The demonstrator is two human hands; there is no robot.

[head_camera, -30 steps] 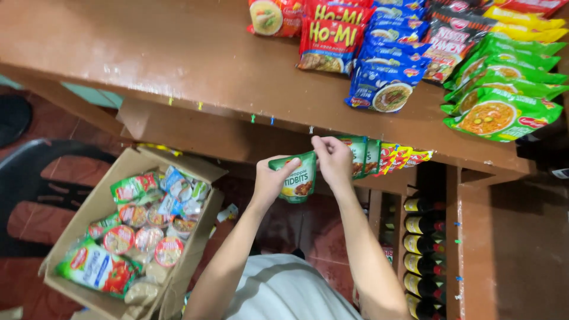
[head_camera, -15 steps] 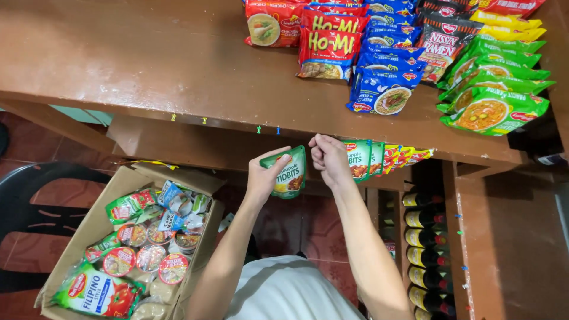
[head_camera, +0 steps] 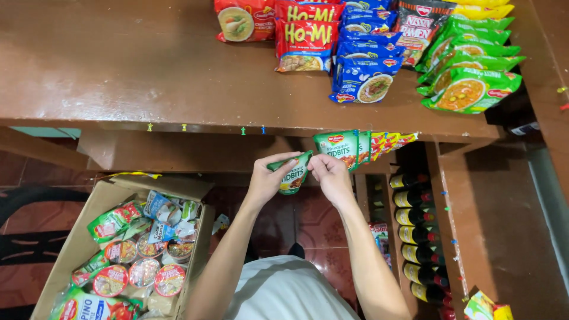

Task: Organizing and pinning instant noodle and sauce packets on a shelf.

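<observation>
Below the brown wooden counter (head_camera: 118,71), your left hand (head_camera: 268,178) and right hand (head_camera: 329,175) pinch a green snack pouch (head_camera: 293,173) at centre frame; hanging it beside the hung pouches (head_camera: 339,146) needs alignment.

Both hands meet just below the front edge of the wooden counter (head_camera: 118,71) — the left hand (head_camera: 268,178) and right hand (head_camera: 329,176) pinch one pouch (head_camera: 293,173) between them, just left of a row of pouches (head_camera: 363,145) hanging from that edge. Noodle packets (head_camera: 367,53) lie on the counter's far right. Below left stands a cardboard box (head_camera: 77,243) with cups and packets in it — bottles (head_camera: 418,237) line a rack at lower right.
</observation>
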